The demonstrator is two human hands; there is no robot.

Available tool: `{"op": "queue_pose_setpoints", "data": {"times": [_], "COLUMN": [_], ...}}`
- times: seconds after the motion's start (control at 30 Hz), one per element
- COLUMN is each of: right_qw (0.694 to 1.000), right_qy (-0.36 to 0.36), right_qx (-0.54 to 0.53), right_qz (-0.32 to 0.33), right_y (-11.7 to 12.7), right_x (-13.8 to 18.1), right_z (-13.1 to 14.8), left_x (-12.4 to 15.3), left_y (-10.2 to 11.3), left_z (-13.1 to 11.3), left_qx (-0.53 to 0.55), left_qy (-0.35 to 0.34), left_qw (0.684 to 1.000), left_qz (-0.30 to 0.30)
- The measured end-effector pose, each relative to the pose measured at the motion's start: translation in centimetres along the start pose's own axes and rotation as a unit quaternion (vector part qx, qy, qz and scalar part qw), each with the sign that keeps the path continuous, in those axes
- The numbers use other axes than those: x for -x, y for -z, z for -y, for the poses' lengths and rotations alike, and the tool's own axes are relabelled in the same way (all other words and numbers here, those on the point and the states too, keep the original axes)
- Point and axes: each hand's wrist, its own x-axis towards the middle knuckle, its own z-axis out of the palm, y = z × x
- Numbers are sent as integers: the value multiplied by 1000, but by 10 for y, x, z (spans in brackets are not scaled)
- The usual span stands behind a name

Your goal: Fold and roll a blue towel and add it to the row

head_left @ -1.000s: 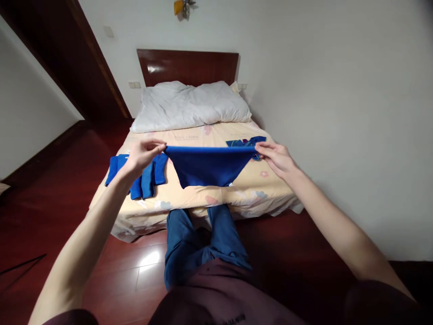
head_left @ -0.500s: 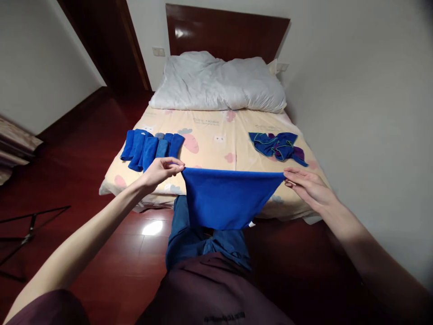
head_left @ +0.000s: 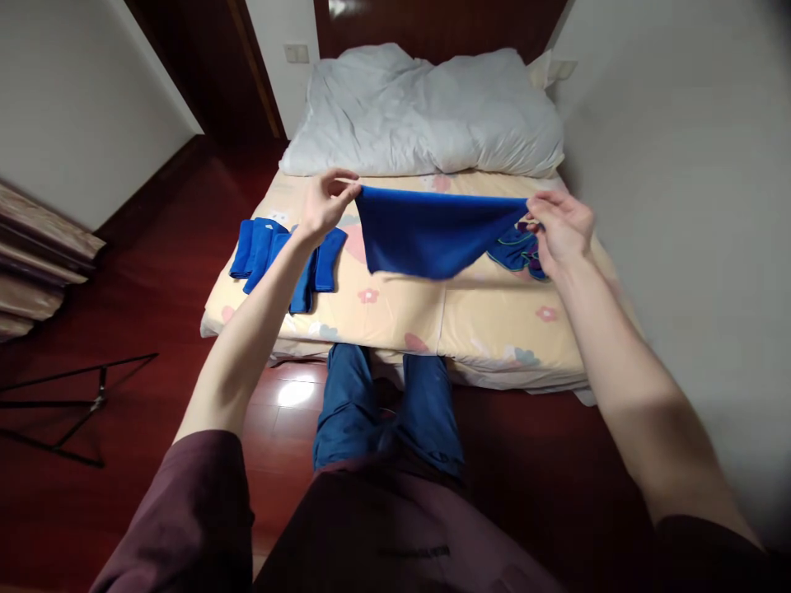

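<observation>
A blue towel (head_left: 432,235) hangs stretched between my two hands above the bed. My left hand (head_left: 327,204) pinches its upper left corner, and my right hand (head_left: 563,224) pinches the upper right one. Below and left of my left hand, several folded blue towels (head_left: 263,247) lie in a group on the bed, partly hidden by my forearm. Behind my right hand is a crumpled pile of blue and purple cloths (head_left: 516,251) with green edging, partly covered by the hand and the held towel.
The bed (head_left: 395,317) has a yellow printed sheet, with a bunched white quilt (head_left: 426,115) at its head. A black metal stand (head_left: 99,402) is on the dark red floor at the left, near a curtain (head_left: 37,255). A white wall (head_left: 692,165) rises at the right.
Both hands have moved forward and up over the bed, carrying the stretched towel. Its lower edge has swung out away from my legs. The view has tilted slightly down.
</observation>
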Motion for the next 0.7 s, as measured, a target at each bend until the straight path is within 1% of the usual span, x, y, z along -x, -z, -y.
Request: {"op": "queue_pose_setpoints", "data": {"times": [0.07,0.1,0.17,0.2,0.27,0.3,0.37,0.4,0.47,0.5,0.57,0.63,0.7], "right_qw": [998,996,992,992,995,996,995,992,981,974,966,966,965], "right_qy": [64,93,128,129,91,59,-23,-64,-136,-166,-201,-218,-235], "right_qx": [4,2,-1,-1,13,21,35,45,71,77,69,45,30], "right_qz": [-4,-2,8,17,42,56,90,96,118,132,144,135,116], "right_y": [4,7,12,14,16,16,15,15,13,13,12,10,8], "right_x": [-1,2,15,26,55,72,109,127,158,169,182,184,180], "right_z": [-12,-23,-54,-73,-118,-142,-188,-209,-244,-256,-273,-279,-278], "left_x": [2,8,29,44,81,102,147,169,207,221,240,246,245], "left_y": [3,4,3,1,-7,-13,-28,-36,-53,-60,-72,-79,-82], "left_z": [9,18,44,61,101,122,162,180,208,218,232,237,237], "left_qx": [-32,-48,-74,-82,-93,-96,-108,-109,-71,-49,-21,-10,-7], "left_qy": [-59,-78,-95,-94,-71,-41,47,105,211,246,278,285,289], "left_qw": [998,996,992,992,993,994,992,986,968,961,955,955,956], "left_qz": [-12,-17,-25,-25,-9,9,51,66,114,118,104,79,59]}}
